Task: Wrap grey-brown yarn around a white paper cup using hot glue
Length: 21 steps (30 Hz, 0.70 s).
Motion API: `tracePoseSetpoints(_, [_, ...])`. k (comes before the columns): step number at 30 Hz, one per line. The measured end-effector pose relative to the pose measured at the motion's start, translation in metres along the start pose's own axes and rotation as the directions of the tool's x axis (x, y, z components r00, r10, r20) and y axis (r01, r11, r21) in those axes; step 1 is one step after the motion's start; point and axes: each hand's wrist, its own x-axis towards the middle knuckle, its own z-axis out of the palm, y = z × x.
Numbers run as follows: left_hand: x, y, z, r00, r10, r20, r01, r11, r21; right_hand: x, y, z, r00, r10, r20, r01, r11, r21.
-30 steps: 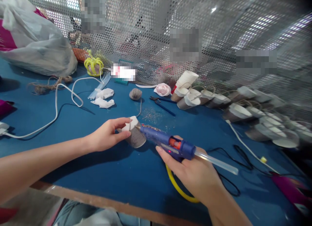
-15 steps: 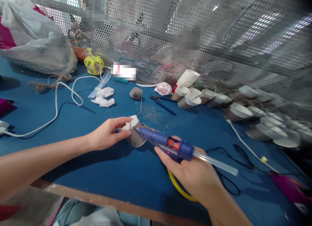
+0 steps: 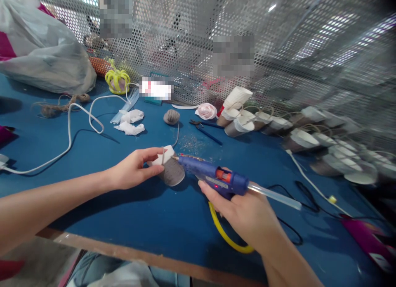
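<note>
My left hand (image 3: 134, 169) grips a small paper cup wrapped in grey yarn (image 3: 170, 170), which lies tilted on the blue table (image 3: 102, 204). My right hand (image 3: 244, 214) holds a blue hot glue gun (image 3: 215, 177) with a clear glue stick sticking out of its back. The gun's nozzle touches the cup near its rim. A grey strand runs from the cup back to a ball of yarn (image 3: 171, 117). A yellow cord (image 3: 227, 235) loops out from under my right hand.
Several yarn-wrapped cups (image 3: 309, 138) lie in rows at the right, beside a stack of white cups (image 3: 236, 99). Blue pliers (image 3: 206, 130), a pink fabric rose (image 3: 206, 111), a yellow crown (image 3: 117, 79), a white cable (image 3: 69, 132), black cords (image 3: 293, 196) and a plastic bag (image 3: 43, 55) are there too. A perforated metal screen (image 3: 278, 43) closes the back.
The glue gun's nozzle has shifted slightly up along the cup toward its rim, and the cup has turned a little in my left hand. The view has drifted slightly.
</note>
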Motion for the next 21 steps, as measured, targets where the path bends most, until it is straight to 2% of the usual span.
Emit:
tracePoseSetpoints(13, [-0.0008, -0.0016, -0.0005, 1.000, 0.010, 0.029, -0.009, 0.999, -0.043, -0.0011, -0.0017, -0.0001, 0.999, 0.027, 0.018, -0.027, 0.999, 0.024])
tracePoseSetpoints(21, [-0.0002, -0.0030, -0.0010, 0.999, 0.030, 0.034, -0.028, 0.998, -0.061, -0.0003, -0.0006, 0.0001, 0.999, -0.041, -0.025, 0.040, 0.999, -0.015])
